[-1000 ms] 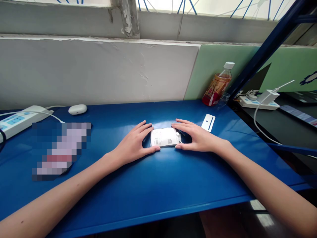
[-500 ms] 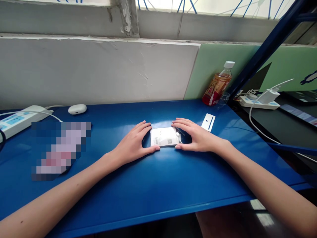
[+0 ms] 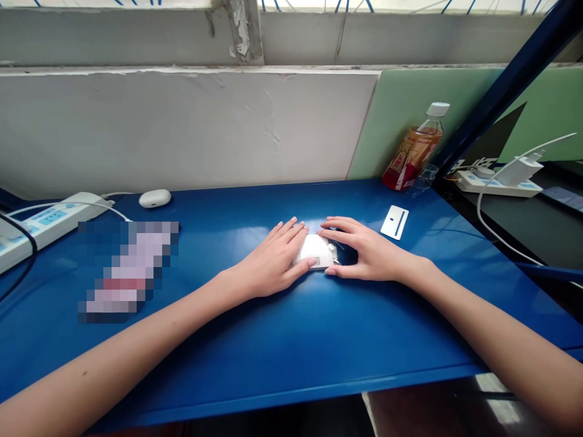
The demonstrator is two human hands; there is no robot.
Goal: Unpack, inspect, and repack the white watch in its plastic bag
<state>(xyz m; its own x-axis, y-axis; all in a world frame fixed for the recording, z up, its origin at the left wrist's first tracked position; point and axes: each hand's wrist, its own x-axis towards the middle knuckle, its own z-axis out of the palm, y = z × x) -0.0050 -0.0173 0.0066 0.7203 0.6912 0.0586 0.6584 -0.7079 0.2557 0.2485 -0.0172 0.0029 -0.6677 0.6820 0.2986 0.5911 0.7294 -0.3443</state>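
left hand (image 3: 273, 265): laid flat over white packet (image 3: 317, 250) | right hand (image 3: 364, 253): fingers spread, steadying packet's right end | packet is best kept pressed flat on blue table (image 3: 282, 340)

head camera looks forward and down, close over blue table (image 3: 291, 340).

This looks like a plain workstation in a workshop or small factory office: a glossy blue metal table (image 3: 291, 340) stands against a rough, cracked grey concrete wall (image 3: 182, 127) under a window sill, with a dark blue steel frame post (image 3: 505, 85) and pale green divider panels (image 3: 396, 115) beside it. White power strips (image 3: 50, 220) with cables lie at both ends. A white earbud case (image 3: 155, 198) and an orange-labelled plastic drink bottle (image 3: 416, 152) add a personal touch.
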